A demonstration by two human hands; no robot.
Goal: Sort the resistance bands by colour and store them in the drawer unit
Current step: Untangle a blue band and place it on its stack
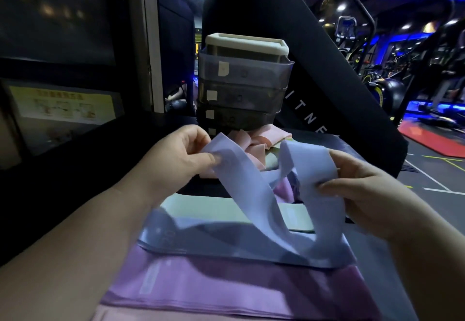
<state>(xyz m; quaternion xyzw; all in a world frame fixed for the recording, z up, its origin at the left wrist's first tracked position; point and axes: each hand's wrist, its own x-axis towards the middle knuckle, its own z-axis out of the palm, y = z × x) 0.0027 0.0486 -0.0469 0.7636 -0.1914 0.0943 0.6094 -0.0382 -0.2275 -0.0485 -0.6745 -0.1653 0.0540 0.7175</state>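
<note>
Left hand (181, 154), centre-left of frame, pinches one end of a blue band (251, 194) between thumb and fingertips. Right hand (364, 192), centre-right, has its fingers curled round the other end, gripping it. Between them the band is lifted off the pile, twisted, and sags toward lower centre. Under it a flat blue piece (171, 235) lies on the pile; can't tell if it is a second band or the tail of the same one. A green band (201, 207) lies flat just behind that, and a purple band (201, 285) lies across the bottom of frame. Pink bands (254, 142) sit bunched at the foot of the drawer unit (244, 89), upper centre. The unit is a stack of smoky drawers, each with a small white label; the fronts look closed, but I am not sure. The dark worktop (201, 187) shows between the pink heap and the green band. Step in hand, as I read it, is straightening the blue band for its colour group. To do it well, keep both grips light and let the band hang so the twist shows. Turn one end until the faces run flat, then fold it end to end. Lift it high enough that it does not drag the green or purple bands out of place. Set it squarely with the blue, not across other colours. No drawer holds a band that I can see, so storing looks mostly ahead. One hand will have to be free before a drawer is pulled.
</note>
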